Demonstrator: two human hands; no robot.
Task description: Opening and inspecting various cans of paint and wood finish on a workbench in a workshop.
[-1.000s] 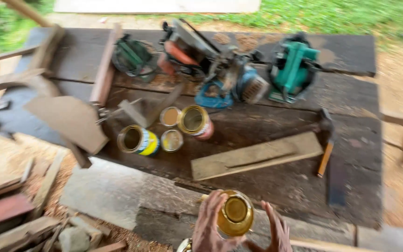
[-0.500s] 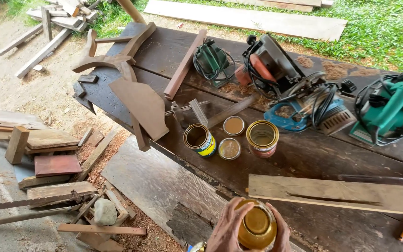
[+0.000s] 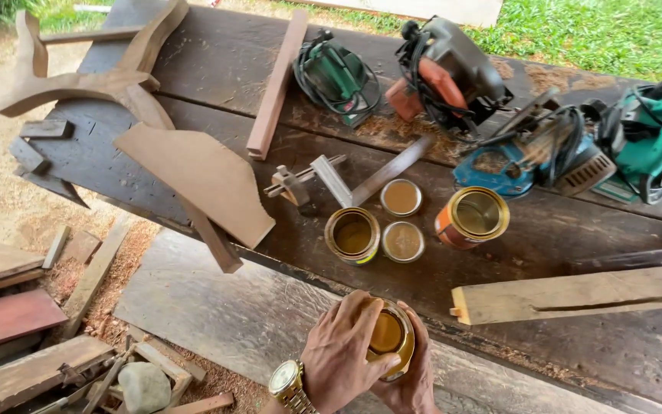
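Here both hands (image 3: 369, 360) hold the open can (image 3: 389, 337) upright.

Soft even daylight, faint shadows, perhaps slight wide-angle bending at edges.

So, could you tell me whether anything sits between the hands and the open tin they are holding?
Nothing visible does: the left hand and right hand both wrap directly around the open tin, fingers on its sides.

Three open round tins: a gold one (image 3: 389, 337) at the near edge, clasped by both hands; a yellow-labelled one (image 3: 352, 235) mid-surface; an orange-labelled one (image 3: 471, 218) to its right, two loose round lids (image 3: 401, 220) between them.
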